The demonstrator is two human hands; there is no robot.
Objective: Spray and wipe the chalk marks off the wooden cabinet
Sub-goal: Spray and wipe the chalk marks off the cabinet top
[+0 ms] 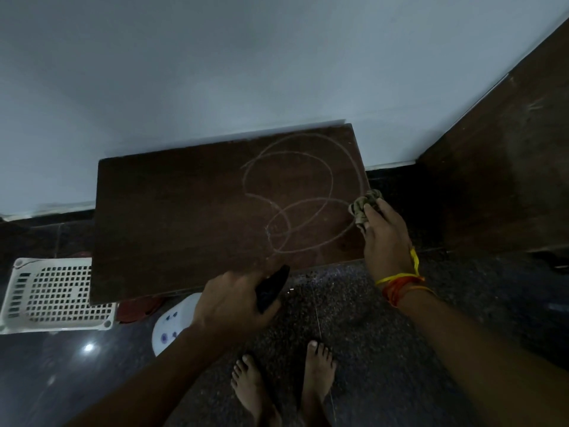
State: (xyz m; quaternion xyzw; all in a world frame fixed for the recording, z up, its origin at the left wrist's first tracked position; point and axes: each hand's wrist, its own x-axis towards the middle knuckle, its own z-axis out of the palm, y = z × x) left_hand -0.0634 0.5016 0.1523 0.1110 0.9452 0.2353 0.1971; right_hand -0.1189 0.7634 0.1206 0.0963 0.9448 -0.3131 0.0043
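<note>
Spray bottle (271, 289) mostly hidden under left hand (229, 298); only its dark head shows. Basket (58, 295) partly behind cabinet (184, 217).

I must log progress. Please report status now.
Left hand grips spray bottle, right hand holds cloth. Chalk marks unwiped on cabinet. Nothing blocking.

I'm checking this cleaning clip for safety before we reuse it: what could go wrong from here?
The chalk marks run close to the cabinet top's right edge, where the right hand holds the cloth; a wipe there may slip off the edge. The left hand aims the dark spray bottle from the front edge, so overspray could land on the glossy floor by the bare feet, a possible slip hazard.
</note>
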